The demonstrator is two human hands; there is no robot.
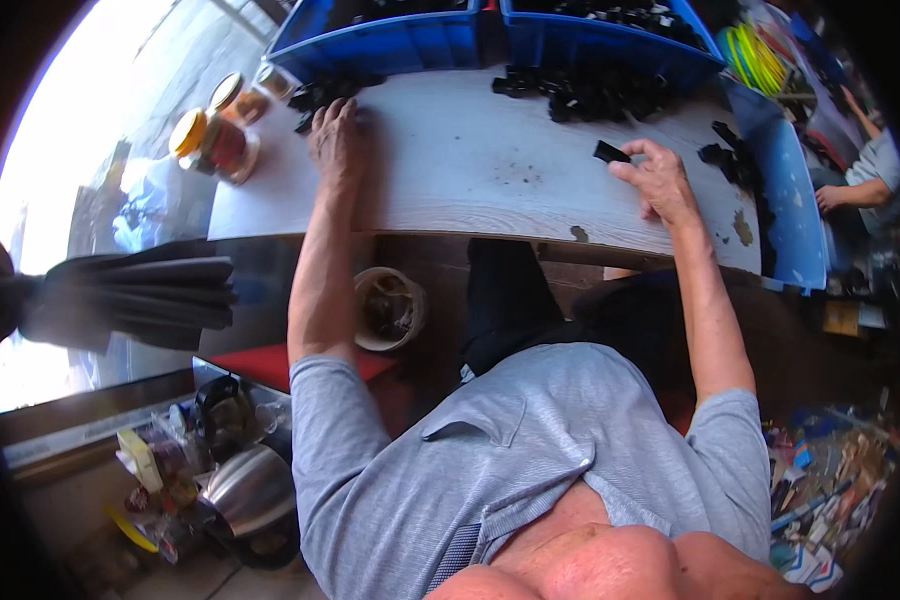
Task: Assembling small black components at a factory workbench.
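Note:
My right hand [660,182] pinches a small black rectangular piece [610,152] between thumb and fingers, just above the right part of the white worktable [440,170]. Toward the far left of the table, my left hand [334,140] reaches with stretched fingers to a small pile of black pieces [322,92]. Its fingertips touch the near side of that pile, and no piece shows in its grip. A larger heap of similar black pieces [595,92] lies at the far edge, beyond my right hand.
Two blue bins [380,45] with black pieces stand along the far edge. Jars with lids [215,145] are at the left corner. A light blue crate [795,200] borders the right side. Below the table is a bucket [388,308]. Another person's hand [828,197] shows at far right.

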